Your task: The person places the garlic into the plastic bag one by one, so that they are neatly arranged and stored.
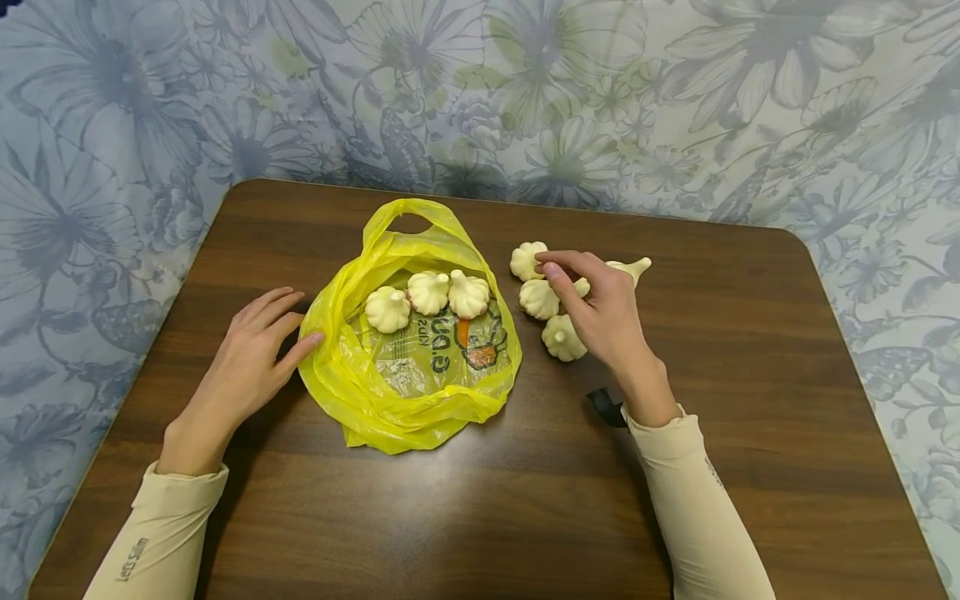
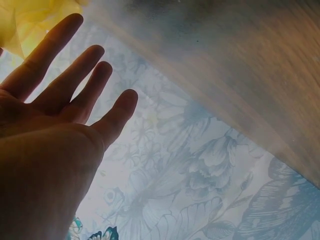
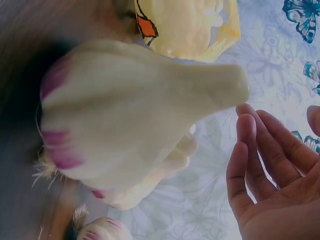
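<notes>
Reaching among the loose garlic bulbs [image 1: 527, 261] appears to be the step in hand: the right hand [image 1: 606, 312] hovers over them, thumb and fingers gently bent, and the right wrist view shows nothing in its grasp. Taking the yellow bag [image 1: 330, 358] as the clock's centre, at least four loose bulbs lie on the table [image 1: 765, 375] between two and three o'clock, partly hidden by the hand. Three bagged bulbs [image 1: 429, 293] sit inside, between ten and two. At nine o'clock the left hand [image 1: 243, 358] has its fingers extended and grips nothing, its thumb over the bag's edge. Which bulb is meant I cannot tell. The work looks like bagging garlic, so the next move probably calls for pinching one bulb, lifting it clear of its neighbours and carrying it toward nine o'clock into the bag's mouth.
</notes>
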`<state>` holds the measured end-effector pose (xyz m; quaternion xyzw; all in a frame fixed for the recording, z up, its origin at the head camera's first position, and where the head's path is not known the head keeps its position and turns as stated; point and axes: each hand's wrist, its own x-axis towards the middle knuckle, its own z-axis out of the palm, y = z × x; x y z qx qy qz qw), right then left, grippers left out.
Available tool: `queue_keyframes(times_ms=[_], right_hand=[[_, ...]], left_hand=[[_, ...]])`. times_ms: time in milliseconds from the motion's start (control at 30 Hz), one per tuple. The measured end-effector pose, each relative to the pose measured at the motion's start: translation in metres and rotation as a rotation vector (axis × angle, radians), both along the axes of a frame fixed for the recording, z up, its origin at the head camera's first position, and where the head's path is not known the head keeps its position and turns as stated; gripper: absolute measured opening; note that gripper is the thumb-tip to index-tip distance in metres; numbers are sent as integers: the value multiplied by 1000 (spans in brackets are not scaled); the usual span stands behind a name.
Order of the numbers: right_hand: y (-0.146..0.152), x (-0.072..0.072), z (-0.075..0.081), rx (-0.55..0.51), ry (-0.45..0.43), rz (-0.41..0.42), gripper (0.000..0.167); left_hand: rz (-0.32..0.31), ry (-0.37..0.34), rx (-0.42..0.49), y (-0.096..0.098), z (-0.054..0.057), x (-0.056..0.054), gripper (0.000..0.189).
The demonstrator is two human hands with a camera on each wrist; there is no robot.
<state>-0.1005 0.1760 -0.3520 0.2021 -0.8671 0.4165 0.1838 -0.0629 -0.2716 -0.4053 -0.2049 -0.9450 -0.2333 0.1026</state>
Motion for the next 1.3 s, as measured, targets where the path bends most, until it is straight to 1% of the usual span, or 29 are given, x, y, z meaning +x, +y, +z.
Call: queue_keyframes(times_ms=[67,233,333,467,533,600,667,767,833,1000,1200,1300], right_hand=[[2,-1,0,5,-2,4,20],[10,4,-3,25,-20,-2,19],[17,6,-4,28,-14,-10,18],[26,5,-2,6,5,-19,18],[30,4,0,2,-1,-15,17],[35,6,1,9,-25,7,15],[40,9,0,22,-63,47,16],[47,14,-4,49,-125,111,22],[51,15,-7,68,-152,136,25],[56,16,-14,102,-169,152,26],[56,15,-17,167,-189,213,40],[56,15,-20,202,-184,235,41]], left_hand=[[1,0,-1,-1,-1,1,37],[-3,-2,-4,0,-2,1,37],[-7,5,-4,-1,-3,0,37],[-10,12,-4,-1,0,0,35],[-7,11,-1,-1,0,1,35],[-5,8,1,-1,0,2,35],[-5,9,4,-1,0,2,35],[-7,11,3,0,1,1,35],[-7,12,2,0,1,1,34],[2,0,-5,-1,0,1,35],[3,-4,-8,-2,-1,1,36],[0,0,-7,-1,-1,-1,36]])
